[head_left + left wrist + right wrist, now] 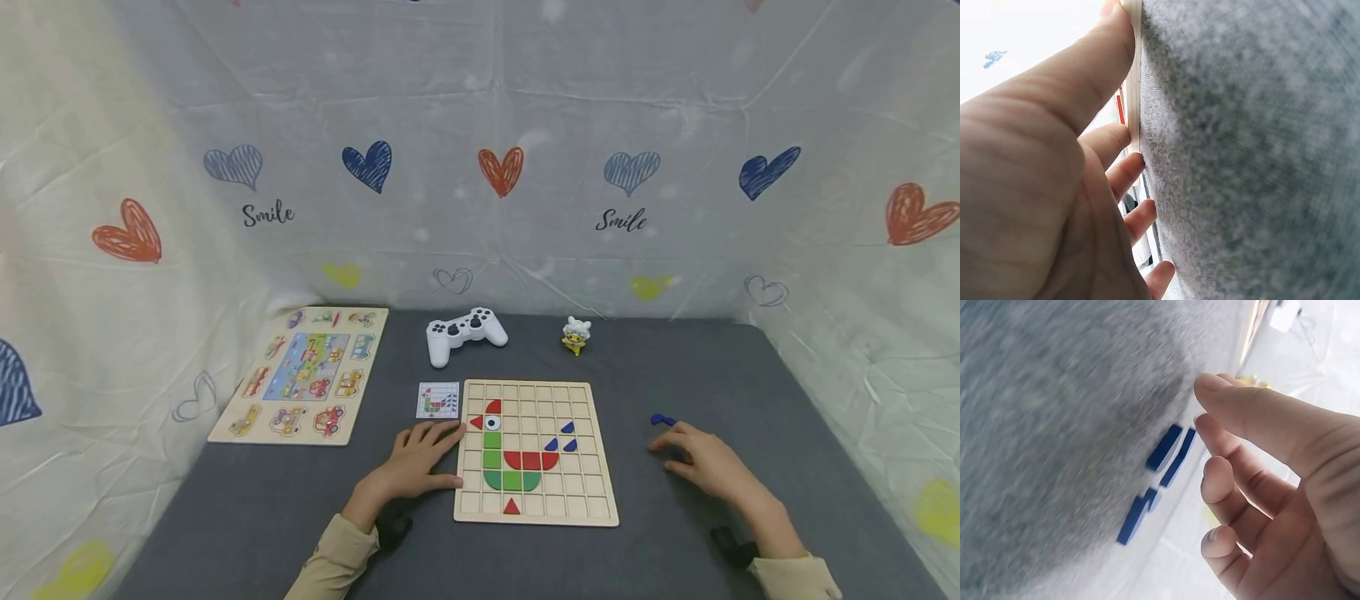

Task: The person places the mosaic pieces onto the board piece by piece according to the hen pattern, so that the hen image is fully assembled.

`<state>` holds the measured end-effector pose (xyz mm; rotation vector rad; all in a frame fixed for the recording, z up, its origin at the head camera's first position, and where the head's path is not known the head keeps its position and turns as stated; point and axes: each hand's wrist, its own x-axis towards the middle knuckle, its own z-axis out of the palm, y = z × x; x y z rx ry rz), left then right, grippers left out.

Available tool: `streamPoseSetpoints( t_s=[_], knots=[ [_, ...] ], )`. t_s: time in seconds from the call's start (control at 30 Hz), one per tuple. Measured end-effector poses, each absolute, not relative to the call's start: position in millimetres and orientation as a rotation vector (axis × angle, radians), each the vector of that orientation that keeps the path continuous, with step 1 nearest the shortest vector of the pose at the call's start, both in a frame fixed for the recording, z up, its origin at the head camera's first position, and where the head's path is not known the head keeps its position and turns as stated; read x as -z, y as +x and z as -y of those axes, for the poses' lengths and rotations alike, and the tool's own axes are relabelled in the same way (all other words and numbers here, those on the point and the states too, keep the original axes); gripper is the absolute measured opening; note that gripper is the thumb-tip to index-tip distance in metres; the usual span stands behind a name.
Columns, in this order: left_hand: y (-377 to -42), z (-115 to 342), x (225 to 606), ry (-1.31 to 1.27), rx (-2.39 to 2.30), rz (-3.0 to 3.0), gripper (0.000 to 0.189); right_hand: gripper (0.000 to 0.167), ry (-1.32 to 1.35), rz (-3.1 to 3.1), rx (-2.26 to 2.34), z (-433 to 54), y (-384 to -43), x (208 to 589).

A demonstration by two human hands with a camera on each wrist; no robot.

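A wooden grid board (577, 504) lies on the dark table. Red, green and blue flat pieces on it form a bird-like figure with an eye tile (492, 422). My left hand (416, 462) rests at the board's left side, thumb and index finger touching its edge (1135, 81), the other fingers spread on the cloth. Several small blue pieces (662, 419) lie on the table right of the board. Close beside them is my right hand (705, 462), its fingers loosely bent. In the right wrist view the blue pieces (1165, 447) lie apart from the fingertips, and nothing shows in the hand.
A small pattern card (438, 401) lies at the board's upper left. Farther left is a vehicle puzzle board (360, 350). A white game controller (465, 333) and a small figurine (576, 334) stand at the back, before a heart-printed curtain (495, 233).
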<state>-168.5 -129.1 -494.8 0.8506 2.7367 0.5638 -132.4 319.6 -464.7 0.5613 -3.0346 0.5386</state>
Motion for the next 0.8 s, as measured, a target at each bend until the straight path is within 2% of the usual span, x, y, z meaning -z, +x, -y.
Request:
streamPoseSetpoints(
  t_s=[0.8],
  knots=[
    [-169, 130, 498, 0.822, -0.544, -2.734, 0.08, 0.025, 0.533, 3.09, -0.463, -342, -127, 468]
  ],
)
